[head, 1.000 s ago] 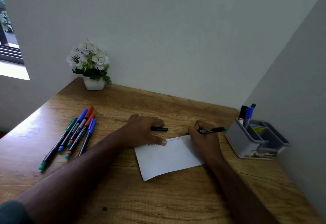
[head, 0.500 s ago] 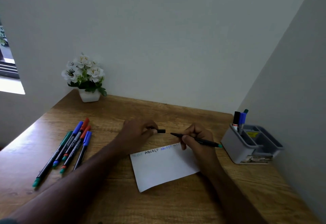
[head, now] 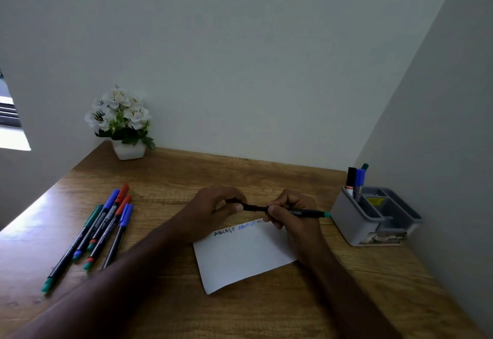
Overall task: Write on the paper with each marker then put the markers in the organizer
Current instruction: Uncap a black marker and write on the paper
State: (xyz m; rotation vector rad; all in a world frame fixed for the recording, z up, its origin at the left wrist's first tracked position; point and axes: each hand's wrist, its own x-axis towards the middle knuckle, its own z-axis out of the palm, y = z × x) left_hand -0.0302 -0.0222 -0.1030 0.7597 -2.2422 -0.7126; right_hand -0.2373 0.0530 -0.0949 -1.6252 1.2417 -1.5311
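Observation:
A white paper [head: 240, 256] lies on the wooden desk [head: 266, 312] with letters written along its top edge in black, blue and a fainter colour. Just above that edge my right hand [head: 293, 218] grips a black marker with a green end [head: 309, 213], held level. My left hand [head: 213, 208] pinches the marker's black cap [head: 252, 207], which meets the marker's tip end. Several more markers [head: 98, 229] with blue, red and green caps lie side by side at the left. The grey organizer [head: 373, 218] stands at the right with three markers upright in it.
A white pot of white flowers [head: 122, 122] stands in the back left corner. Walls close the desk at the back and along the right, right behind the organizer. A bright window opening is at the far left.
My right hand stopped writing, lifted the marker off the paper and turned it level. My left hand picked up the cap and brought it onto the marker's tip.

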